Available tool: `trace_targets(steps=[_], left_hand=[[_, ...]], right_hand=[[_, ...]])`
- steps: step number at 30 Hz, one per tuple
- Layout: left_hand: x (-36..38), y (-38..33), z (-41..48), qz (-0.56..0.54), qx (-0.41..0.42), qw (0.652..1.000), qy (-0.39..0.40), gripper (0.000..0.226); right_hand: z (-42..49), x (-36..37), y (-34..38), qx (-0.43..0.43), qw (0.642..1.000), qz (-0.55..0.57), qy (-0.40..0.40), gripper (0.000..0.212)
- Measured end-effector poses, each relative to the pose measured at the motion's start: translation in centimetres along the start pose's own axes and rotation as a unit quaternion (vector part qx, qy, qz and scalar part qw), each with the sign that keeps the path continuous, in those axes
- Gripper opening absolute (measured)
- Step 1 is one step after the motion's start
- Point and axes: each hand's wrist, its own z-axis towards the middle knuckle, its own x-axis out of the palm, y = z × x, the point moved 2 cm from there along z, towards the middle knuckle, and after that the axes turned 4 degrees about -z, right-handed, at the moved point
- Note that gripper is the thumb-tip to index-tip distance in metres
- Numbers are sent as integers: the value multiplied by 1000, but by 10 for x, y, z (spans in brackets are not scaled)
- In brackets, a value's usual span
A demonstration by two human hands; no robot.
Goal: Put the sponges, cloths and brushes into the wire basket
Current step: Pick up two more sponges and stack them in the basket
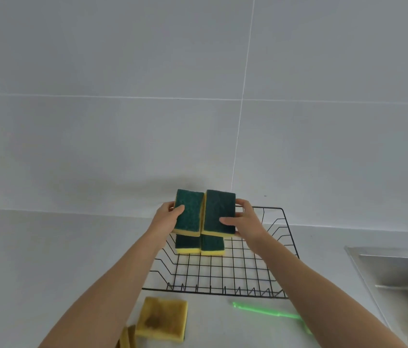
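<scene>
Green scouring faces turn toward the camera on two sponges held side by side over the black wire basket [277,249]. The left hand [170,217] grips the left sponge [189,212] by its outer edge, thumb across the green pad; the right hand [244,221] clasps the right sponge [219,212] the same way, fingers wrapped behind it. The two held sponges touch along their inner edges, yellow foam showing at their lower rims. Just below both hands, two more green-and-yellow sponges [199,244] lie next to each other on the basket floor, at its far left. Nearer than the left forearm, outside the basket on the grey counter [47,247], lies a stained yellow sponge [164,320], with another yellowish piece [127,337] beside it at the picture's edge. Under the right forearm a translucent green brush handle [268,310] rests on the counter. Beyond the right arm, a steel sink [403,285] begins.
</scene>
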Motion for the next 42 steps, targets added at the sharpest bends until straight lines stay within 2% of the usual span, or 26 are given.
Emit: trace_targets(steps=[5,11,15,24,33,37,40,42], left_hand=[[0,15,34,77,-16,996,-47,34],[5,42,59,207,-16,977,-43,28],[12,53,67,243,-17,969,-34,30],[14,64,78,299,-12,954,-31,30],[14,64,81,364,23,931,-31,33],[11,59,72,360,88,929,-15,38],[4,48,57,411,154,898,4,58],[-2,37,45,486,200,851,19,63]], right_hand=[[32,4,-14,24,998,-62,-19,61],[53,3,-44,84,990,-107,-31,67],[60,8,-53,100,987,-126,-21,64],[69,21,-60,84,982,-166,-28,63],[64,26,-56,45,968,-246,-18,51],[51,25,-45,0,938,-346,-20,71],[38,26,-34,-51,909,-413,-19,74],[27,27,-24,-80,890,-449,-11,73]])
